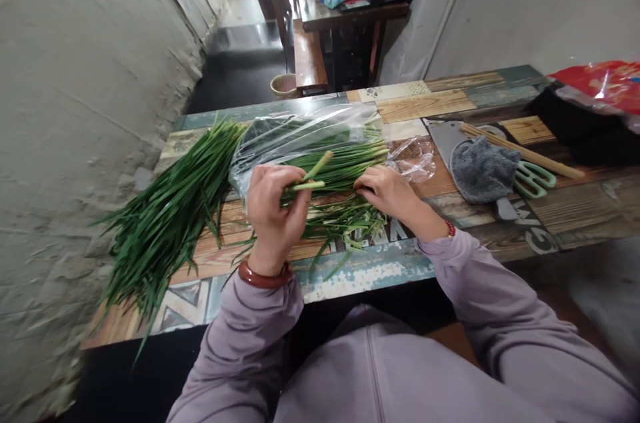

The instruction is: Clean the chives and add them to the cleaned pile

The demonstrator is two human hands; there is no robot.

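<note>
Pinched in my left hand (pixel 277 206) are a few garlic chive stalks (pixel 319 166), their pale cut ends pointing up and right. My right hand (pixel 383 188) has its thumb and fingers pressed together at the lower edge of the chive bundle (pixel 345 162); what they hold, if anything, is too small to make out. That bundle lies partly inside a clear plastic bag (pixel 310 118). Below my hands are scattered chive trimmings (pixel 350 222). To the left, a large pile of green chives (pixel 183 200) spreads over the table's end.
A cleaver (pixel 443 136), a grey cloth (pixel 483 170), chopsticks (pixel 525 151) and green-handled scissors (pixel 536 180) lie on the right of the wood-patterned table (pixel 575 210). A red plastic bag (pixel 605 84) is at the far right. A rough wall (pixel 90 90) borders the left.
</note>
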